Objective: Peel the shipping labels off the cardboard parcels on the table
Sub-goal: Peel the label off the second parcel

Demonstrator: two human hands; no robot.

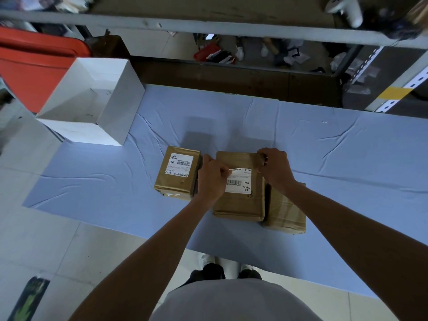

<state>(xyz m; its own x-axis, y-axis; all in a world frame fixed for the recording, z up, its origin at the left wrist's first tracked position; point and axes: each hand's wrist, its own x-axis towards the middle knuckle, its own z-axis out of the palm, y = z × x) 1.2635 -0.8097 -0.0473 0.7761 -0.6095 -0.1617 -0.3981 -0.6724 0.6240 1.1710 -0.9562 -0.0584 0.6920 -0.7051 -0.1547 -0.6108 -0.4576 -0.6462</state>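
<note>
Three cardboard parcels lie in a row on the blue cloth of the table in front of me, and both my bare forearms reach out over its near edge to the middle parcel. My left hand is curled into a pinch on the upper left corner of that parcel's shipping label. The corner is lifted off the cardboard into a thin white strip, while the rest of the label, with its barcode and "MX MXRC 03", lies flat on the top face. My right hand grips the far right corner of the same parcel, fingers bent over its edge. The right parcel sits against the middle one, partly hidden under my right forearm, and I can see no label on the part that shows. The left parcel stands just beside my left hand, and its own label is fully stuck down, its print upside down to me. Farther back and to the left, an open white box stands on the far corner of the cloth, with a red container behind it. Beyond the table's far edge runs a grey metal shelf rail.
</note>
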